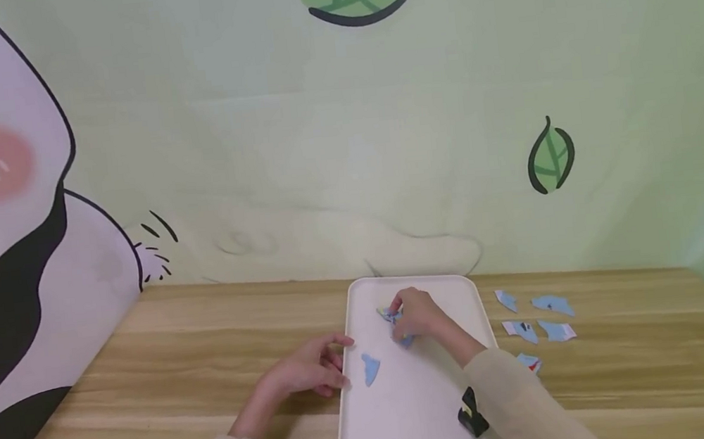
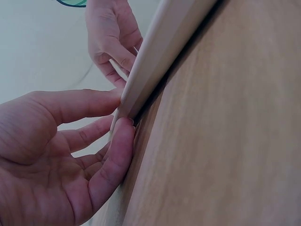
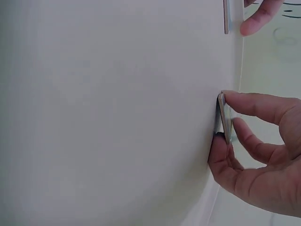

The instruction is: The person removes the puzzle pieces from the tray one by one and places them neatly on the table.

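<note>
The right hand (image 1: 418, 313) pinches a blue puzzle piece (image 3: 226, 123) between thumb and fingers, over the far part of a white tray (image 1: 402, 412). That piece stands tilted in the right wrist view, and the fingers partly cover the blue printed pieces (image 1: 407, 341) beneath the hand in the head view. The left hand (image 1: 312, 368) grips the tray's left rim, its thumb and a fingertip against the edge in the left wrist view. To the right of the left hand, a single blue puzzle piece (image 1: 371, 369) lies flat on the tray.
Several blue puzzle pieces (image 1: 552, 305) lie on the wooden table (image 1: 211, 346) right of the tray, one partly behind the right sleeve (image 1: 521, 394). A pale green printed backdrop (image 1: 256, 151) rises behind the table, and the tray's far edge is close to it.
</note>
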The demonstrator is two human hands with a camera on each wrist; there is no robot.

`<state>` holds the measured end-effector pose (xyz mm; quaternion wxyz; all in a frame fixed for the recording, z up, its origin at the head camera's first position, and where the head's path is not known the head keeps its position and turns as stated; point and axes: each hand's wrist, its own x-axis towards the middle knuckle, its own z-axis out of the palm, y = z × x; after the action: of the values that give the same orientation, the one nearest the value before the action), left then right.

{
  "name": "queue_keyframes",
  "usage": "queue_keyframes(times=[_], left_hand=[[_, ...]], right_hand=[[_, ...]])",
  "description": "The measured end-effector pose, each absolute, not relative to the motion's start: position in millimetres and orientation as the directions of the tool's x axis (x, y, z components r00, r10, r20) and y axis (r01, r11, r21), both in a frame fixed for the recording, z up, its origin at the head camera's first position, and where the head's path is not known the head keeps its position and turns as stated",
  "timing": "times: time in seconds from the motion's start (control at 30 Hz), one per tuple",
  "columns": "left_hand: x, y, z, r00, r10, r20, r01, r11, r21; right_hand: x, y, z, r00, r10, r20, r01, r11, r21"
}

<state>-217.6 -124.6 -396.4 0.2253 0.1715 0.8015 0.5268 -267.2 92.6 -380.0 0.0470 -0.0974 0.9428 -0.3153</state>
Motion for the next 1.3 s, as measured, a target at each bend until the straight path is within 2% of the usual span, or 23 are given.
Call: queue_keyframes(times=[0.23, 0.67, 0.8, 1.3], left_hand=[[-216, -125, -396, -0.842, 0.507, -0.184, 0.037, 0.395, 0.918], [-215, -128, -399, -0.841, 0.506, -0.190, 0.031, 0.397, 0.917], [-213, -132, -398, -0.840, 0.508, -0.189, 0.029, 0.392, 0.920], [-214, -129, -393, -0.837, 0.508, -0.203, 0.030, 0.414, 0.910]], right_hand=[[-267, 99, -383, -0.972, -0.223, -0.072, -0.114, 0.718, -0.687], [-267, 114, -383, -0.914, -0.367, -0.175, -0.043, 0.514, -0.857], [-265, 118, -376, -0.896, -0.404, -0.183, -0.042, 0.488, -0.872], [-260, 158, -348, -0.895, -0.418, -0.157, -0.076, 0.488, -0.870]])
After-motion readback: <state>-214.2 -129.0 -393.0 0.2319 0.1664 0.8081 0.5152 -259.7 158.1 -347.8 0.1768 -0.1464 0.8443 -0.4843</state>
